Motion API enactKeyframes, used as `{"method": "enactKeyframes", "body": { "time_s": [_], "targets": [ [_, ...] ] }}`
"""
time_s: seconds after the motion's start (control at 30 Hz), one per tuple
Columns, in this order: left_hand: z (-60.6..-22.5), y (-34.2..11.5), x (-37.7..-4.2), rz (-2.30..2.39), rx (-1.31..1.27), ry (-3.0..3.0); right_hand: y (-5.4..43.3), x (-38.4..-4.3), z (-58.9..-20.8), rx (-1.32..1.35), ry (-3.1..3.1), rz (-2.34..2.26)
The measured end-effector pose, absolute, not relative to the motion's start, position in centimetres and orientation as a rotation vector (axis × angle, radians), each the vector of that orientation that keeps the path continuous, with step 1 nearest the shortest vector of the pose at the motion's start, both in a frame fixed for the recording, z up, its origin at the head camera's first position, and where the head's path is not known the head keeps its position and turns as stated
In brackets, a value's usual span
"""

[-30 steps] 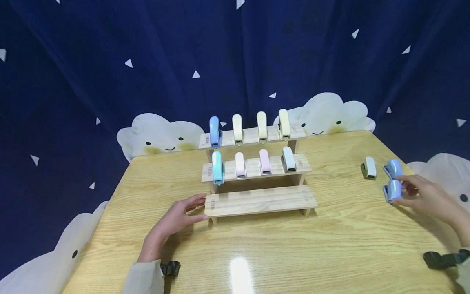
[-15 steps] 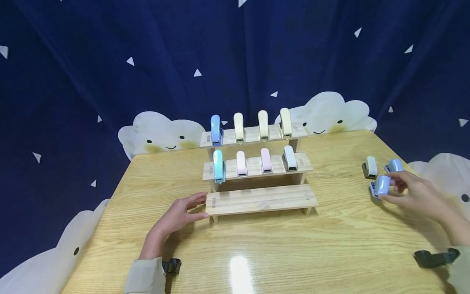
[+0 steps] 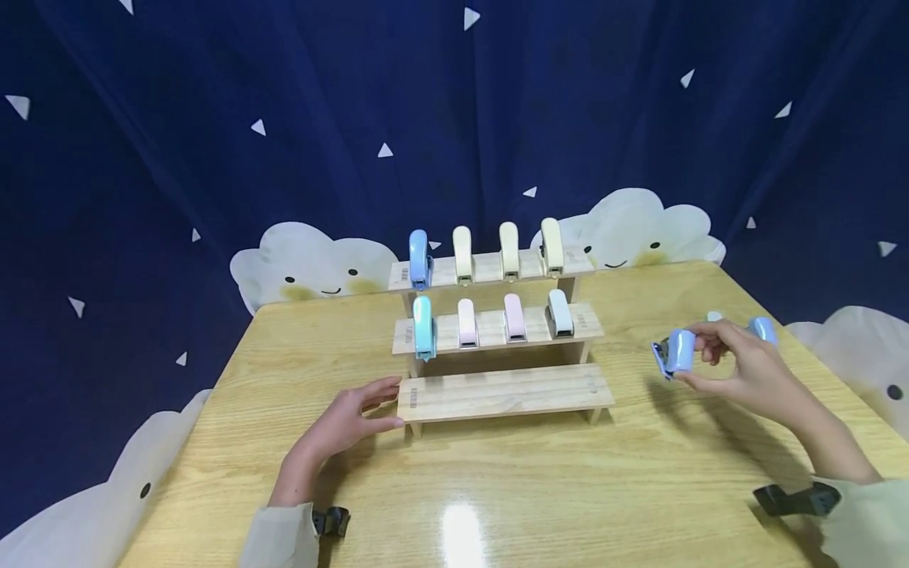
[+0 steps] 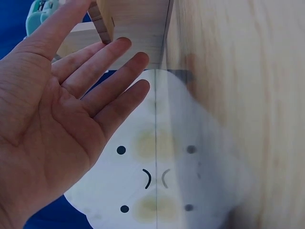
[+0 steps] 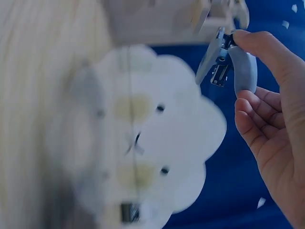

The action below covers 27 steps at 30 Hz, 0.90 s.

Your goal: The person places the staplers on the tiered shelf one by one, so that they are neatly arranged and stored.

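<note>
My right hand [image 3: 717,359] pinches a small blue stapler [image 3: 677,352] above the table, right of a three-step wooden rack [image 3: 497,390]; the right wrist view shows thumb and fingers round that blue stapler [image 5: 233,62]. My left hand [image 3: 355,414] lies open with straight fingers against the left end of the rack's bare bottom step. In the left wrist view the left hand [image 4: 71,109] shows an open palm. The top step holds several staplers [image 3: 510,249], and so does the middle step [image 3: 466,322].
Another blue stapler [image 3: 763,330] and a white one [image 3: 712,317], mostly hidden behind my right hand, lie on the wooden table [image 3: 568,489]. A dark blue curtain with cloud cut-outs [image 3: 642,217] stands behind the table.
My right hand has lifted the blue stapler off the table and carried it left toward the rack. The left hand has stayed at the bottom step.
</note>
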State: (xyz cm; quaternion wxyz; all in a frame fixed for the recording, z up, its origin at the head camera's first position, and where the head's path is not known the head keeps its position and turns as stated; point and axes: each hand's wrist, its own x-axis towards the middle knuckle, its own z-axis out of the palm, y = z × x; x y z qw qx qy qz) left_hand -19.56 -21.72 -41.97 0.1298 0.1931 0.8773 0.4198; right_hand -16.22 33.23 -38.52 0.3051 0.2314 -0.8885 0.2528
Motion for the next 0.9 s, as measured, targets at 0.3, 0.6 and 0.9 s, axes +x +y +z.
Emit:
{"method": "enactKeyframes", "body": {
  "time_s": [0.3,0.6,0.9],
  "targets": [
    [-42.2,-21.8,-19.2,1.222,0.528,2.552,27.4,-16.3,-36.5,0.79,-2.295,0.698],
    [-42.1,-21.9,-19.3,1.218,0.533,2.557,21.6,-17.5,-35.6,1.003,-2.234,0.727],
    [-41.7,-21.6,-19.4,1.208,0.569,2.555,15.2,-17.7,-35.9,1.098,-2.319,0.793]
  ]
}}
